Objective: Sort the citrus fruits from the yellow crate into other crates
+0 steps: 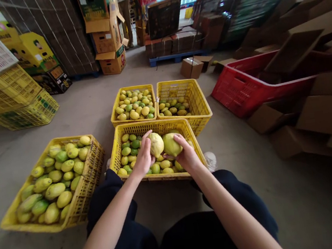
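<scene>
Two lemons are held up side by side over a yellow plastic crate (201, 156) between my knees. My left hand (144, 155) is closed around a pale yellow lemon (157, 144) with a rough skin. In my right hand (186, 154) sits a greener lemon (171, 145), gripped with the thumb on top. Beneath them the crate holds many loose green and yellow lemons (166, 164); my hands hide part of these.
Behind stand a yellow crate full of lemons (133, 104) and a partly filled one (199, 98). A heaped lemon crate (83, 195) is at left. Stacked crates (1, 90) stand farther left. A red bin (236, 93) and cardboard boxes (324, 117) lie at right.
</scene>
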### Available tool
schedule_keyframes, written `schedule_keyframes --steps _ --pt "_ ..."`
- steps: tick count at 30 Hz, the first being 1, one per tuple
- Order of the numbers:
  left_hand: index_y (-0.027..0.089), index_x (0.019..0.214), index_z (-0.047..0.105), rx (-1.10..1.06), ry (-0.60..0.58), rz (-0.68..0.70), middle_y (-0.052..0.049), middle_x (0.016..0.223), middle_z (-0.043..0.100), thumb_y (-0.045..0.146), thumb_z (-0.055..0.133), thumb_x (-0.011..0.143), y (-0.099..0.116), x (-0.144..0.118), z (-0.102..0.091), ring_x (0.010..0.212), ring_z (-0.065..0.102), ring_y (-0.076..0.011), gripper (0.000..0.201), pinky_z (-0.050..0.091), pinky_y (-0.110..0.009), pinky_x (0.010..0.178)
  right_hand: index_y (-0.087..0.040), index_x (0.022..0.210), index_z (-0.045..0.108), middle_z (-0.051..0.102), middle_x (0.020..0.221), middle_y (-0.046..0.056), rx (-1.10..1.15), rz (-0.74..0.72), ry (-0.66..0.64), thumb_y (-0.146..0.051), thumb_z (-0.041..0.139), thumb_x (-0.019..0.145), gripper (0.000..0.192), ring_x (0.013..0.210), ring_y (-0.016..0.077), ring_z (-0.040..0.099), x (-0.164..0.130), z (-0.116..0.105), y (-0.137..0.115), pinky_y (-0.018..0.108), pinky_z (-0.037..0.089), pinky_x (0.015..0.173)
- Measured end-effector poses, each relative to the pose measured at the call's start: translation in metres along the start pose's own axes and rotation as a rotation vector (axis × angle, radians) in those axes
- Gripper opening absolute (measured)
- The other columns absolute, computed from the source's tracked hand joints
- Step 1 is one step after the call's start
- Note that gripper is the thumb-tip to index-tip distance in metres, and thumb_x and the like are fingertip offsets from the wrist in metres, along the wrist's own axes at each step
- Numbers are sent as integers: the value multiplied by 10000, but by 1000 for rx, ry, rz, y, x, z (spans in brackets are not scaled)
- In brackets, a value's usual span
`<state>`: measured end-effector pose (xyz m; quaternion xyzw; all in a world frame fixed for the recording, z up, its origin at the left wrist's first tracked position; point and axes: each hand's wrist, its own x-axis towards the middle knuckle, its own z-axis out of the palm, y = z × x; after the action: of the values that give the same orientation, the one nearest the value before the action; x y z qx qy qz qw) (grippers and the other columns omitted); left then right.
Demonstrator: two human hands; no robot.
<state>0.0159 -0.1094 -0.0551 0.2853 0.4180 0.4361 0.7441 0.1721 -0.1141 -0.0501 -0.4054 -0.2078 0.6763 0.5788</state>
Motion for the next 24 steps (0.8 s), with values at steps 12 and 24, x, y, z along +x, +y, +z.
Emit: schedule_keyframes --steps 12,24 --pt "252 1332 478 -137 25 1 -26 960 670 149 828 715 7 -10 19 975 676 -181 716 563 -230 797 -257 1025 676 681 816 -9 -20 48 5 -443 740 749 340 553 137 638 -3 1 -10 219 515 367" --pt "224 1238 474 208 -102 22 141 579 431 203 888 643 14 -9 5 341 289 -2 725 194 -154 340 -239 969 606 696 768 -13 -112 88 -176 -232 922 466 594 543 185 687 -3 -7 -7 245 556 405"
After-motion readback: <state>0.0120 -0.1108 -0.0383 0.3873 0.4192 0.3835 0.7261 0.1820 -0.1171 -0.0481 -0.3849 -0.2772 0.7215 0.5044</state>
